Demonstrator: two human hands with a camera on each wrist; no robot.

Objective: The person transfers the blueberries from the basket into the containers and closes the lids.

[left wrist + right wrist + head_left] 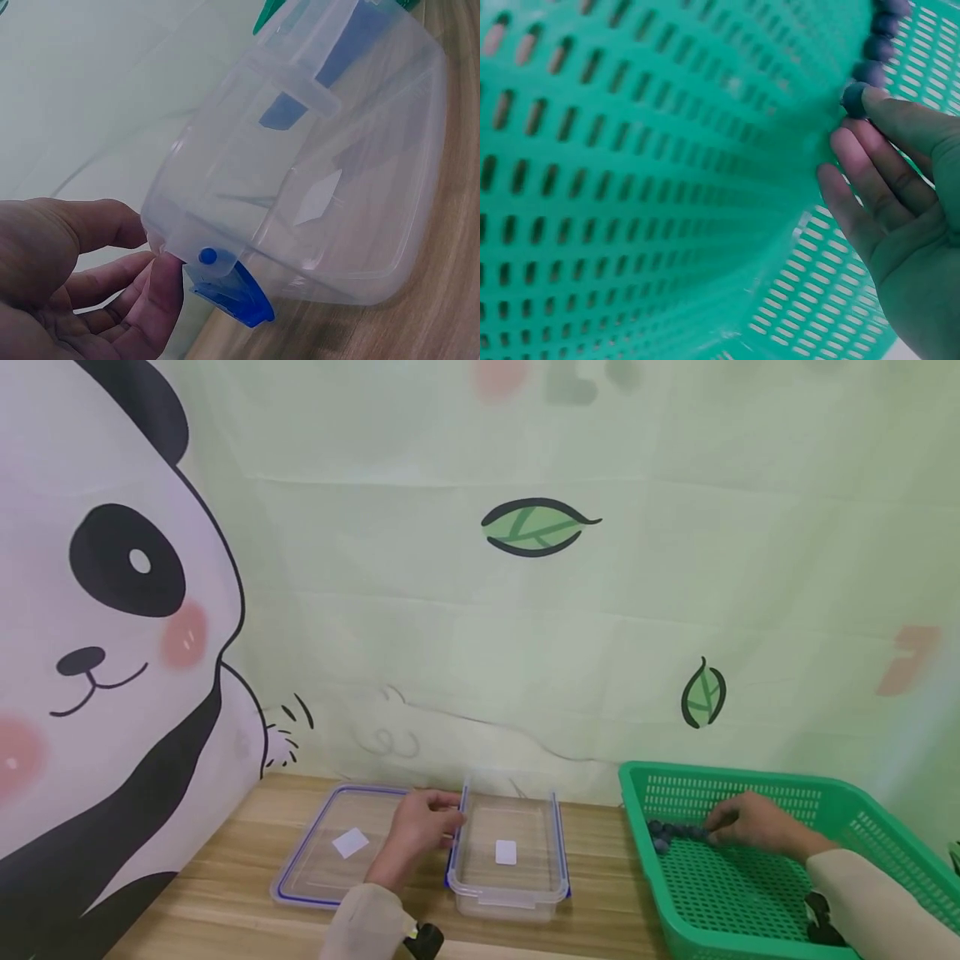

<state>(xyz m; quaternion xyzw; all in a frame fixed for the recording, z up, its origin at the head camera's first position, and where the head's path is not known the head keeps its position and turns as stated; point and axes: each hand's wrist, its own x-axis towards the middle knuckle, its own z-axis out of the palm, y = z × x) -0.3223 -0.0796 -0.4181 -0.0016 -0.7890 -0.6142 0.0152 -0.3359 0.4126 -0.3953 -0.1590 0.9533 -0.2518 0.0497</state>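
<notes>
A clear plastic food container [510, 902] with blue clips stands uncovered on the table, a small white label inside its outline. At its left rim my left hand [423, 822] grips the edge; the left wrist view shows thumb and fingers pinching the rim by a blue clip [236, 296]. To the right, my right hand [757, 822] reaches inside a green basket [750, 893]. Its thumb and fingertips pinch a blueberry [855, 100] at the end of a row. More blueberries [663, 833] lie along the basket's far left corner.
A flat clear lid [303, 860] with a blue seal and a white label [350, 842] lies left of the container, partly behind my left arm. The wooden table [607, 877] ends at a pale green wall cloth [420, 635] printed with a panda and leaves.
</notes>
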